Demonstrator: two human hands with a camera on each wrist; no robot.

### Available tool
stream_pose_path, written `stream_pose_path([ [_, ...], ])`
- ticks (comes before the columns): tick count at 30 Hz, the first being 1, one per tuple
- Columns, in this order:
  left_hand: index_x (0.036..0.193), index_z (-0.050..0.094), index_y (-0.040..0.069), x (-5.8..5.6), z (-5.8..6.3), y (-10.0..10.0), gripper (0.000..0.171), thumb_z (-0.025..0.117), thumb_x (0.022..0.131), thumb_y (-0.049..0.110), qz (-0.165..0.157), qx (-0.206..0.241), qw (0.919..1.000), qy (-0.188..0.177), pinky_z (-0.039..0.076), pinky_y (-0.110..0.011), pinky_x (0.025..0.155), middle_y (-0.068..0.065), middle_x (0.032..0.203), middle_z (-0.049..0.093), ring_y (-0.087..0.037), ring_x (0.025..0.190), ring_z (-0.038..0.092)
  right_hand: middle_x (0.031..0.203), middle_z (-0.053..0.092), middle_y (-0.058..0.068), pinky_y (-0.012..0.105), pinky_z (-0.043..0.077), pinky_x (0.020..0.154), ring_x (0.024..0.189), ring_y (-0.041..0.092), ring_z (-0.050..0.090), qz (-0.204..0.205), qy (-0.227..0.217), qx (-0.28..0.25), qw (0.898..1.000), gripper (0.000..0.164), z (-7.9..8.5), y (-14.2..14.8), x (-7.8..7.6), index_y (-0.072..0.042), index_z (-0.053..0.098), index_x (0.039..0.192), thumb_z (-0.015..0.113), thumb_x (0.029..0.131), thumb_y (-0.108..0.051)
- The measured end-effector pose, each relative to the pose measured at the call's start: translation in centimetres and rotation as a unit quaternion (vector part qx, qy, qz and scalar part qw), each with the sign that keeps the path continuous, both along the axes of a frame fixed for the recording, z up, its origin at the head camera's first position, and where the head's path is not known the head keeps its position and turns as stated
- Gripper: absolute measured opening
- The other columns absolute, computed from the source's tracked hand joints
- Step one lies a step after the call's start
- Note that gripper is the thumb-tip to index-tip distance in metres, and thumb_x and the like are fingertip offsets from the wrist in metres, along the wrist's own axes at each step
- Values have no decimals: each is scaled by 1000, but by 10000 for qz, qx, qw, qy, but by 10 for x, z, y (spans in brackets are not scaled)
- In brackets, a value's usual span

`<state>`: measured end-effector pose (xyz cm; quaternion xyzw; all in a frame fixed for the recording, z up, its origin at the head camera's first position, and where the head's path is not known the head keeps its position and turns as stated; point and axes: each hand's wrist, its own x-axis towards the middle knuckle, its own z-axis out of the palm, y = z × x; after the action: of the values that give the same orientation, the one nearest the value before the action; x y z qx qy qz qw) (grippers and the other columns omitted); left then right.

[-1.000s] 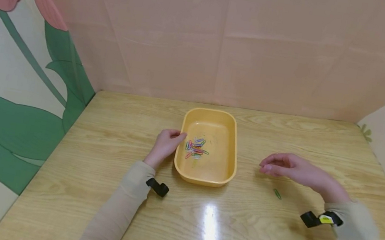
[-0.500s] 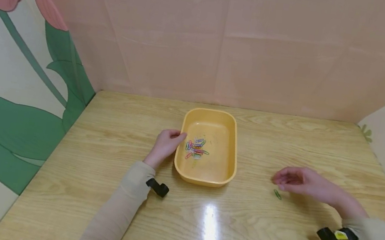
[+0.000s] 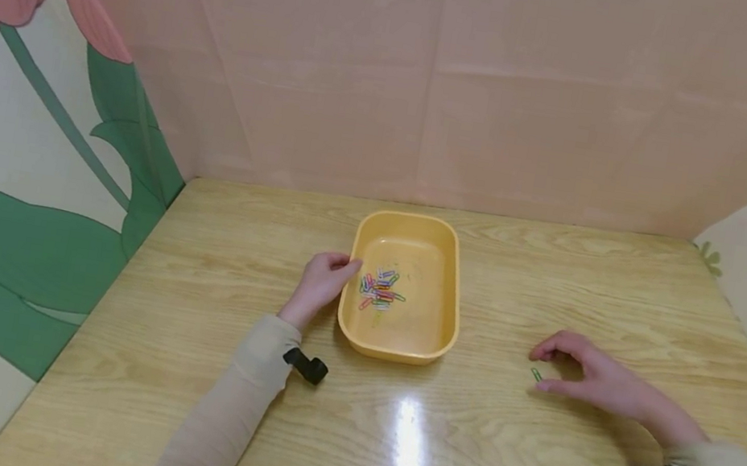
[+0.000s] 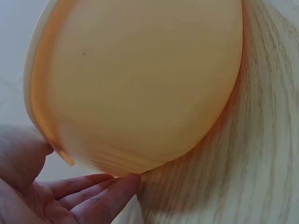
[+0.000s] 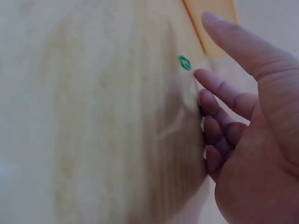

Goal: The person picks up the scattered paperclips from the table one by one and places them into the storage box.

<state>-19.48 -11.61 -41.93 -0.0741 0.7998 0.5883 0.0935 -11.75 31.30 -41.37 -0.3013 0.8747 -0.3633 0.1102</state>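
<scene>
A yellow plastic tray (image 3: 422,306) stands in the middle of the wooden table with several coloured paper clips (image 3: 381,290) heaped at its left side. My left hand (image 3: 316,289) holds the tray's left wall, thumb at the rim and fingers along the outside, as the left wrist view shows at the tray wall (image 4: 140,93). On the table to the right lies one green paper clip (image 3: 536,374). My right hand (image 3: 602,382) is just beside it, thumb and index finger spread apart. In the right wrist view the green clip (image 5: 185,62) lies near the index fingertip, with nothing held.
The wooden table (image 3: 491,463) stretches around the tray. A pink sheet (image 3: 434,80) closes off the back, with flower-printed panels at the left and right. Each wrist wears a dark camera strap.
My right hand has moved right and toward me, down to the green paper clip, and its thumb and index finger have spread. The left hand and tray have stayed in place.
</scene>
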Motion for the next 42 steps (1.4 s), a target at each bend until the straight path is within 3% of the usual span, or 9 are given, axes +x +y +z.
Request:
stream_pose_path([
  [7,120,61,-3,1,1,0,42,60,94,30,-2,-5,10000,-15,53,-32,84,-14,106,65,-23,96,63,107,57,-6,21,30,85,99,12,46,95,794,142,9967,35,-7,-5,4,-18,61,107,80,77,-16],
  [12,118,62,-3,0,1,1,41,60,93,30,-32,-60,10000,46,53,-31,83,-14,105,66,-23,95,64,104,55,-7,25,25,80,95,12,43,149,1072,143,9940,35,-10,-7,5,-22,61,103,80,77,-10],
  [18,119,62,-3,0,-1,0,42,60,93,30,-31,-104,9999,60,52,-31,84,-15,107,66,-22,96,63,100,55,-7,26,25,79,93,13,44,223,1164,43,9929,32,-11,-8,4,-23,61,98,77,78,-2],
  [26,119,62,-2,-1,0,0,42,60,93,32,-45,-173,9998,28,52,-32,85,-14,107,65,-23,97,63,99,59,-3,14,41,79,91,12,54,30,978,-137,9951,31,-11,-3,2,-14,61,101,77,78,-2],
  [33,118,63,-2,-2,1,0,41,60,93,30,-38,-118,9999,20,52,-32,84,-14,106,66,-23,96,63,95,59,-5,15,42,77,89,10,53,116,1055,-174,9942,28,-12,-2,-1,-20,64,92,76,78,1],
  [42,118,63,-1,-1,0,0,41,60,94,31,-17,-132,9999,-21,52,-31,84,-13,105,66,-22,95,63,92,58,-3,18,36,79,90,11,51,295,1476,-139,9885,33,-13,-8,-1,-19,65,89,76,74,8],
])
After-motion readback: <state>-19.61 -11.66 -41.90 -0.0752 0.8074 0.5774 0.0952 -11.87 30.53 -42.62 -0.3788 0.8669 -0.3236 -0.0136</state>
